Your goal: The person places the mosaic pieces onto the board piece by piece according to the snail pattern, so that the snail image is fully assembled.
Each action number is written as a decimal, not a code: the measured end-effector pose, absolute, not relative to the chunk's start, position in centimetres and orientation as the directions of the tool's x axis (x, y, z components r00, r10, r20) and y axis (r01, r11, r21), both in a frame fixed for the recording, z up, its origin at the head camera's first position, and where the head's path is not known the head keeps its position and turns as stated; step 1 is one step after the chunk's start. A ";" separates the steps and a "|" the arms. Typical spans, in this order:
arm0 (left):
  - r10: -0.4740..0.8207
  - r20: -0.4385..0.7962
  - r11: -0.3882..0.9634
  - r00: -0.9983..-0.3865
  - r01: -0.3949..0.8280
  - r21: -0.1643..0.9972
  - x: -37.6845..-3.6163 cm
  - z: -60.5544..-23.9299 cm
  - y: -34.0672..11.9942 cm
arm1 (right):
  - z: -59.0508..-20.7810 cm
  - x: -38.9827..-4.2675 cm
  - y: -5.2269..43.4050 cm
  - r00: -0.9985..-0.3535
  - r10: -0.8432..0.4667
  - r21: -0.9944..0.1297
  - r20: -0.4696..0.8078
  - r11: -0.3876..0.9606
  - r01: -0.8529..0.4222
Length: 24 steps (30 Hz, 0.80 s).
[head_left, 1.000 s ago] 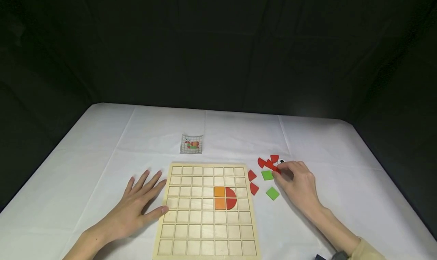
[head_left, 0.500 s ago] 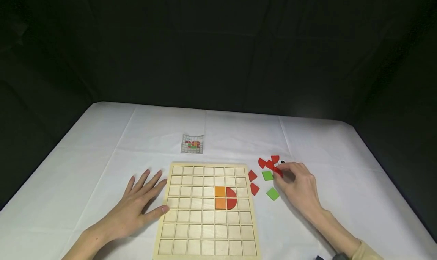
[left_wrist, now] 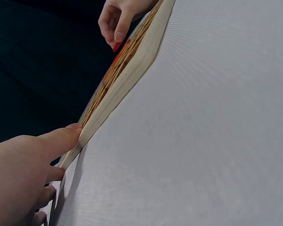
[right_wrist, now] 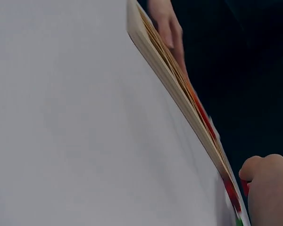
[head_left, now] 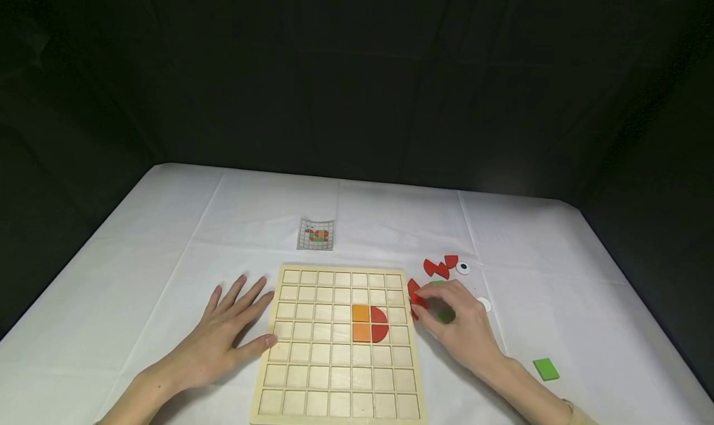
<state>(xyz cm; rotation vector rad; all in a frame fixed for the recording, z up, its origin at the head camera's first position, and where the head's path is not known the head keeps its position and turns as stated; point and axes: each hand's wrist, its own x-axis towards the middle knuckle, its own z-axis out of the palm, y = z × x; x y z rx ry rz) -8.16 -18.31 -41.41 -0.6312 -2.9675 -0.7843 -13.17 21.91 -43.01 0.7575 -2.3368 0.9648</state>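
Note:
A wooden grid board (head_left: 334, 375) lies on the white table, with two orange squares (head_left: 360, 323) and two red quarter-rounds (head_left: 378, 324) set in it. My left hand (head_left: 223, 338) lies flat beside the board, thumb against its left edge (left_wrist: 132, 70). My right hand (head_left: 421, 307) hovers at the board's right edge, fingertips pinching a red piece (head_left: 417, 301). Loose red pieces (head_left: 440, 269) and a green piece (head_left: 437, 282) lie just beyond it; another green one (head_left: 446, 316) is partly hidden under the hand.
A small pattern card (head_left: 315, 234) lies behind the board. An eye disc (head_left: 462, 267), a white disc (head_left: 484, 304) and a green square (head_left: 545, 369) sit to the right. The table (head_left: 167, 227) ends in dark surroundings on all sides.
My right hand moved left from the cluster of loose pieces to the board's right edge, carrying a red piece. The discs and a green square came into view. The left hand stayed put.

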 end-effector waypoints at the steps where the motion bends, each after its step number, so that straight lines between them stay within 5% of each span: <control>1: 0.380 0.109 0.793 -0.919 0.384 0.474 -8.1 -41.4 -18.3 | -43.0 -13.0 21.4 -0.706 -0.326 -0.470 0.628 0.564 -0.679; 12: 0.384 0.103 0.794 -0.918 0.385 0.471 -8.1 -41.2 -18.2 | -43.2 -11.9 17.9 -0.562 -0.509 -0.436 0.652 0.354 -0.827; 24: 0.386 0.098 0.791 -0.917 0.384 0.477 -8.1 -41.2 -18.2 | -43.3 -12.1 16.1 -0.571 -0.547 -0.450 0.612 0.352 -0.821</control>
